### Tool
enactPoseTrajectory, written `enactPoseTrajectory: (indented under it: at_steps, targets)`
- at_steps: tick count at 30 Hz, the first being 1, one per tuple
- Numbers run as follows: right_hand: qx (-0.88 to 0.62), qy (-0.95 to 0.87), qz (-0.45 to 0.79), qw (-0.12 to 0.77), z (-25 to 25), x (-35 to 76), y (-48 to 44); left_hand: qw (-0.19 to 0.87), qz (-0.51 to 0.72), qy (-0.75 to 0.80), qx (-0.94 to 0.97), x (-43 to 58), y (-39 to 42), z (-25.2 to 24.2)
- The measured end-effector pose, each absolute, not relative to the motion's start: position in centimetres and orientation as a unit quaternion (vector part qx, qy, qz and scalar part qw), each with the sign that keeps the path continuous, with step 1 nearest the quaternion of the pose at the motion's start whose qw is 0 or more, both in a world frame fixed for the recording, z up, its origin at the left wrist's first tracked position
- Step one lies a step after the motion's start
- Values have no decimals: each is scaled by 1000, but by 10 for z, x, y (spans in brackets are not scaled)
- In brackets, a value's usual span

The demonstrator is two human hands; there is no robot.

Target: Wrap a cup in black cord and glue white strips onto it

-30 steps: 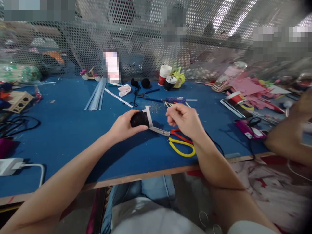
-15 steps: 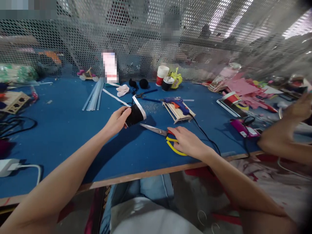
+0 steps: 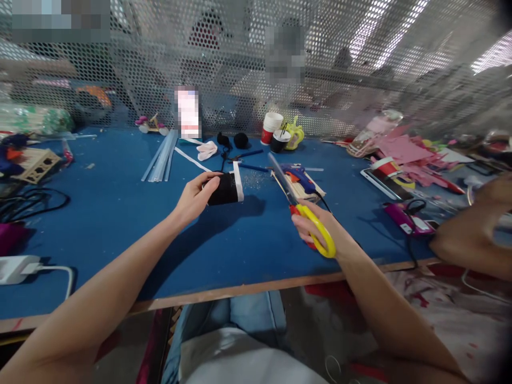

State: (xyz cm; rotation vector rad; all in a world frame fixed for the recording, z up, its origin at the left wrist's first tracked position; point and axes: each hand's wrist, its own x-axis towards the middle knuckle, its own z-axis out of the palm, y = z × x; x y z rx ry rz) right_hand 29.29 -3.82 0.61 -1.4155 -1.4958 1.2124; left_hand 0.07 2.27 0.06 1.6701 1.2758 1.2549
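Observation:
My left hand (image 3: 197, 193) is closed round a paper cup wrapped in black (image 3: 223, 191), held tilted on its side above the table. A white ribbon (image 3: 239, 184) lies along the cup's right-hand rim, and its short end sticks up. From behind the cup a length of the ribbon runs back to a pale pink-white bundle (image 3: 207, 151). Well to the right, my right hand (image 3: 322, 224) grips scissors (image 3: 326, 234) with yellow and red handles. Their blades point up and away, and look closed together. A blue glue gun (image 3: 300, 178) rests on a small wooden-stick rack behind the blades.
Clear glue sticks (image 3: 162, 157), pliers with blue handles (image 3: 248, 154) and stacked cups (image 3: 272, 127) lie towards the mesh screen (image 3: 224, 69). A phone (image 3: 386, 184) and pink scraps (image 3: 404, 149) are at right, near another person's arm (image 3: 468, 229). A white power strip (image 3: 18, 270) sits at left.
The scissors have moved right, away from the cup, and swung from pointing left to pointing up. My left hand has turned the cup slightly and still holds it.

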Motion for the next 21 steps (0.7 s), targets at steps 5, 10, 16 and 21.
enactPoseTrajectory:
  at_steps: [5,10,16,21]
  targets:
    - [-435,-680,439,395,13,277,-23,278,491,478,673,3,17,1]
    - [-436,-758,328,357,6,267,-12,195,484,480,705,2,15,3]
    - [-495,-783,250,281,6,264,-14,181,480,476,714,3,15,2]
    - [-527,-782,217,251,11,256,-18,192,473,478,715,5,12,2]
